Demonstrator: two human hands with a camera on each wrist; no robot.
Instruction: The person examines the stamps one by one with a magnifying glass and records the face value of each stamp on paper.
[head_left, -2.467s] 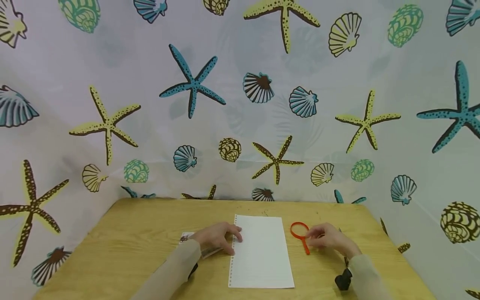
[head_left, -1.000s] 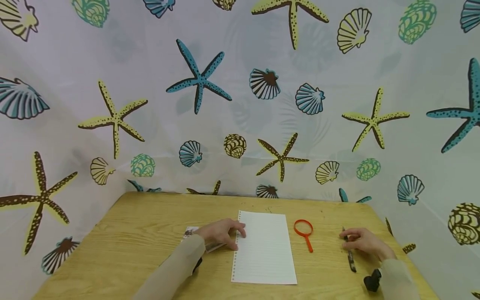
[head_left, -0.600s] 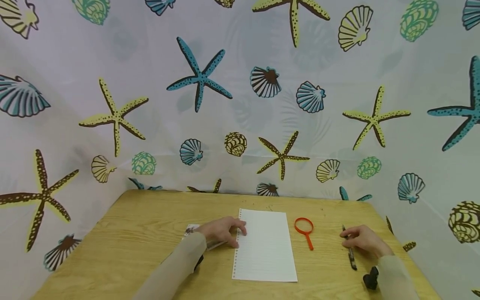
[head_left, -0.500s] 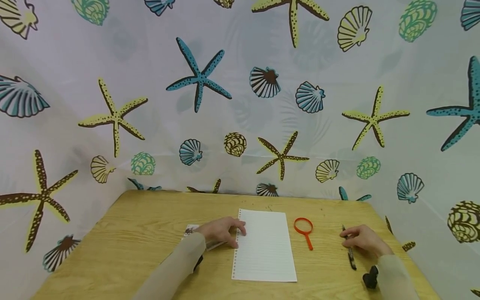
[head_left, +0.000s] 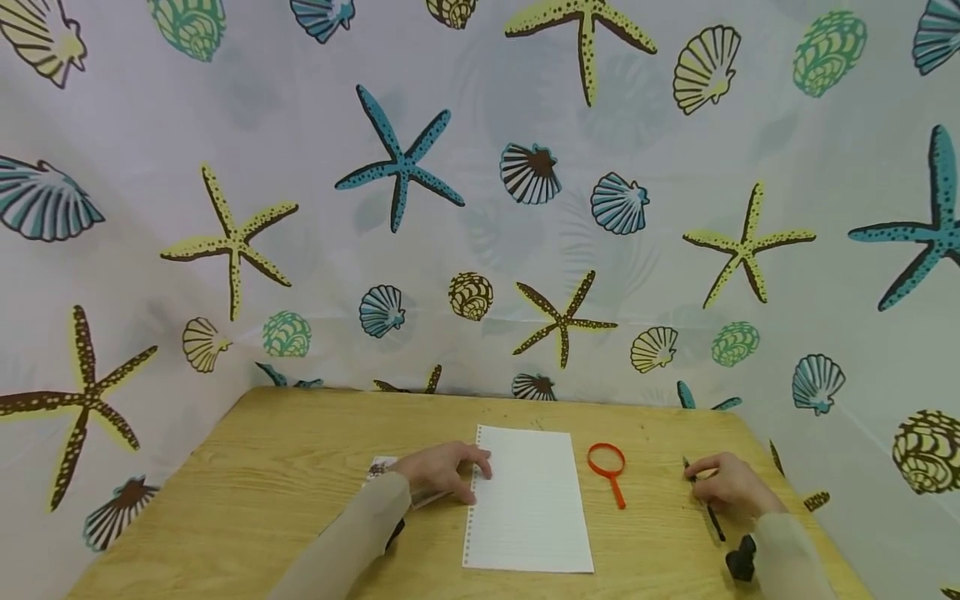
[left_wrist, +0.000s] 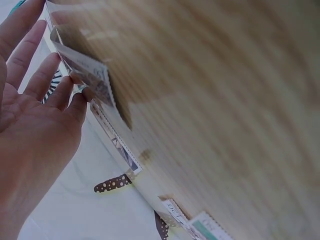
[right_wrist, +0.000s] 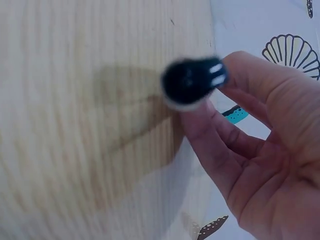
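Black pen (head_left: 715,522) in right grip (head_left: 731,486), magnifier (head_left: 615,480) in head view only

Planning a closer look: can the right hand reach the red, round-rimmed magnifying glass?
Probably yes: only wooden tabletop separates the magnifying glass from the right hand, which pinches a slim dark pen.

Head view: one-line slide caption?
Left hand at the punched edge of a lined sheet, right hand pinching a pen, red magnifying glass lying between sheet and pen.
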